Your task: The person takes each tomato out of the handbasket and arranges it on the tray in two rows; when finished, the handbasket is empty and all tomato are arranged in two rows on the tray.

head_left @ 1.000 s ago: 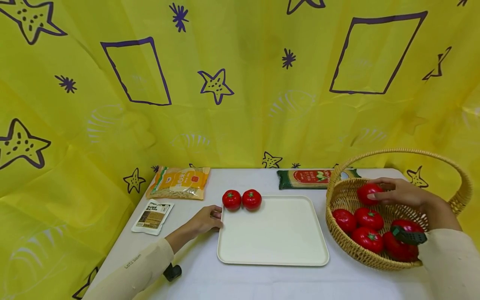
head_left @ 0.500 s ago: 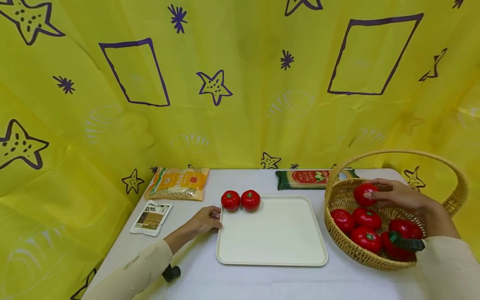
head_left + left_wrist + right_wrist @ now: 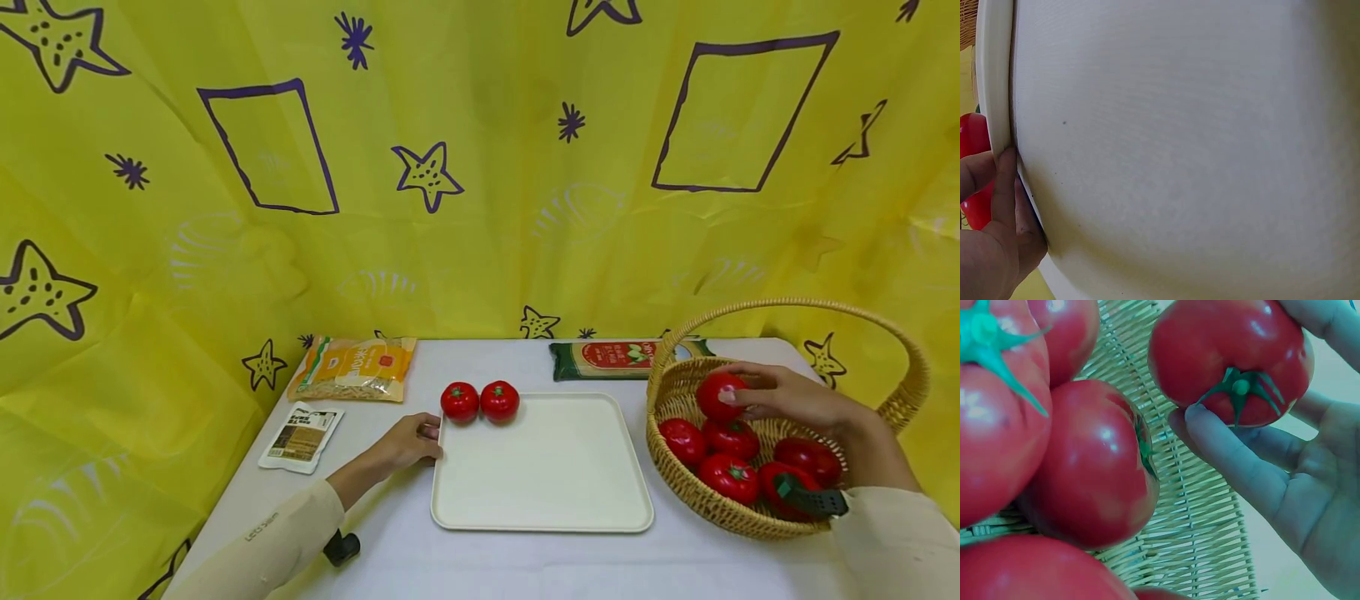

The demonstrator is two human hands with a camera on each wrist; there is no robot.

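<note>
Step in hand: we lift one tomato (image 3: 718, 393) out of the wicker basket (image 3: 911, 392); it sits above the rim, over the fruit left inside
Right hand: our right hand (image 3: 791, 398) curls fingers and thumb round that tomato, stem facing the palm
Left hand: our left hand (image 3: 408, 439) rests on the table (image 3: 390, 558), fingertips pinching the tray's (image 3: 547, 467) left edge
Next move, as we judge it: carry the tomato left across the rim and set it beside the two tomatoes (image 3: 480, 401) at the tray's far left corner
Materials: glossy smooth red skins with green calyx; basket coarse woven cane with an arched handle; tray matte cream, rounded rectangle, shallow lip
Around: crinkly pasta bags (image 3: 354, 367) lie at the back
</note>
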